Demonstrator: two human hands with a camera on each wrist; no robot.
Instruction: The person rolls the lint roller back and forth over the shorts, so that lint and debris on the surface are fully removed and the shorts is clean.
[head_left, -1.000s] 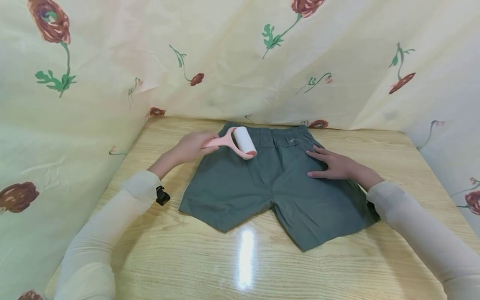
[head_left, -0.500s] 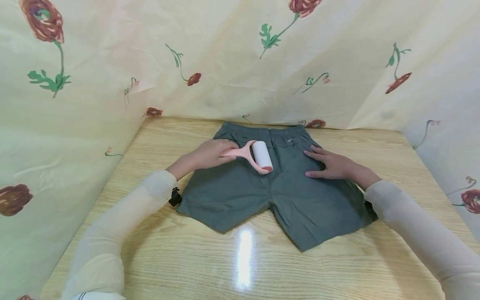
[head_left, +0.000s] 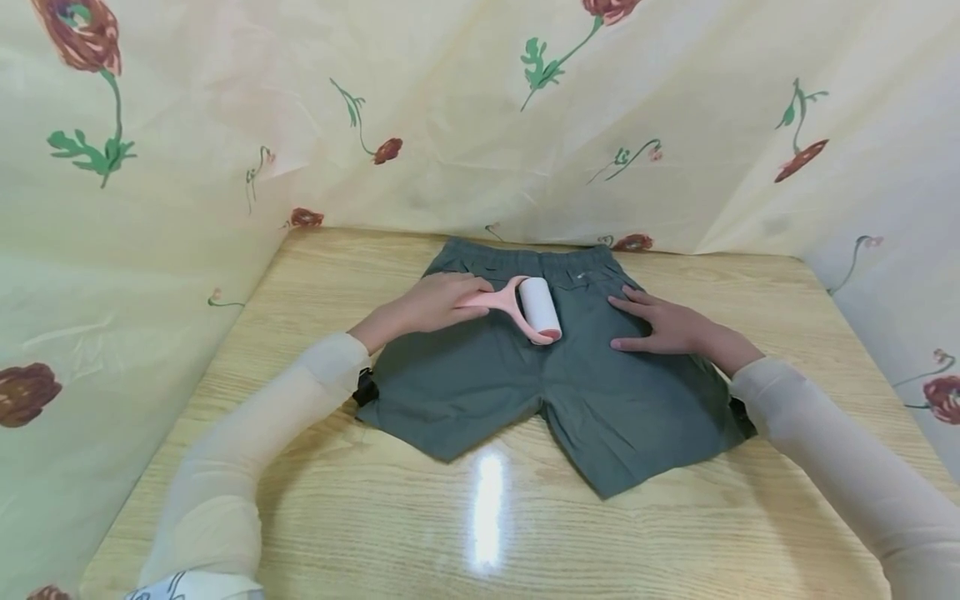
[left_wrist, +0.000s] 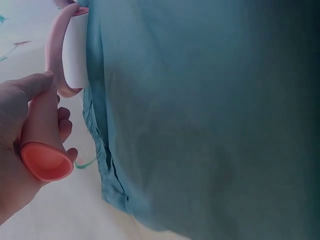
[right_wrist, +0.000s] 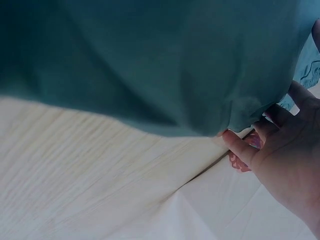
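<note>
Dark grey-green shorts [head_left: 480, 375] lie spread on the wooden table, waistband toward the back. My left hand [head_left: 435, 302] grips the pink handle of a lint roller [head_left: 542, 308], whose white roll lies over the upper middle of the shorts. In the left wrist view, the roller's white cylinder [left_wrist: 76, 50] is right at the cloth, and my thumb and fingers wrap round the handle. My right hand [head_left: 667, 325] rests on the right side of the shorts, fingers spread. In the right wrist view its fingertips [right_wrist: 232, 137] are at the edge of the cloth.
A light wood table [head_left: 375, 533] bears the shorts. Pale cloth with a flower pattern [head_left: 450, 108] hangs behind and along both sides of it. A dark wrist strap piece [head_left: 366, 387] shows under the left cuff. Bright glare [head_left: 487, 508] lies on the table's front.
My left hand has carried the lint roller to the right and slightly toward me, from the left of the waistband to the middle of the shorts. My right hand has stayed in place.
</note>
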